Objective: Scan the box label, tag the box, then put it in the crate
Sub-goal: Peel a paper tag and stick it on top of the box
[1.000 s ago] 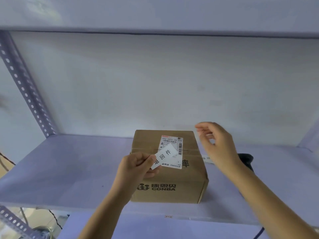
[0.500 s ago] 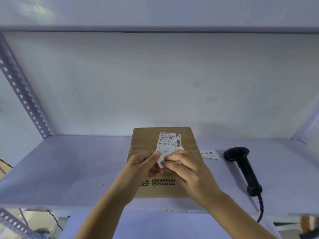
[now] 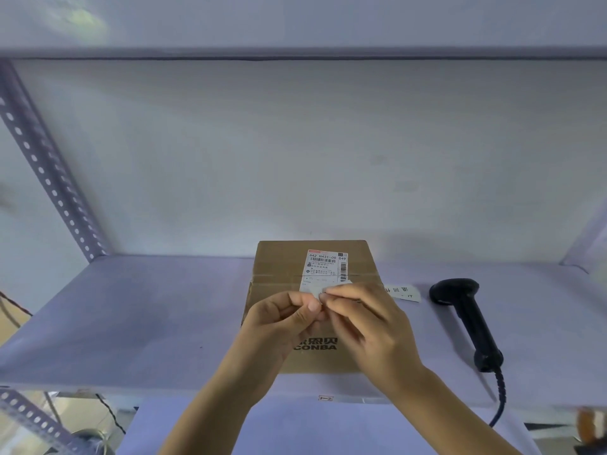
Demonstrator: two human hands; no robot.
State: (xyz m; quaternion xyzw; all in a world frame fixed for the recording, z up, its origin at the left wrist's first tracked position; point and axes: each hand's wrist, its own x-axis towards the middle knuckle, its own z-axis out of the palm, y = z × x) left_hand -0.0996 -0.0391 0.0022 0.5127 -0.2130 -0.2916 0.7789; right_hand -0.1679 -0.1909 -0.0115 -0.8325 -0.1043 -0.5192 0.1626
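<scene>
Both hands meet over the box (image 3: 315,284), which sits on the shelf (image 3: 147,316) directly under and beyond the fingers. The left hand (image 3: 279,323) and right hand (image 3: 368,326) pinch a small white tag (image 3: 323,288) between thumbs and forefingers, fingers clamped on its near edge, the rest of it poking out just past the fingertips. Held that way, up off the cardboard and with both hands working one edge, it looks like the backing is being peeled so the tag can go on; I judge the tagging step is under way and not yet finished.

Just beyond the fingers, on the box top, the printed label (image 3: 325,266) lies flat with its barcode facing up, easy to read. The box is closed, so its contents cannot be seen.

To the right of the fingers a second slip (image 3: 402,292) lies on the shelf beside the box, and further right the scanner (image 3: 466,320) rests on its side, cord trailing off the near edge, probably set down to free both hands.

No crate is in view.
</scene>
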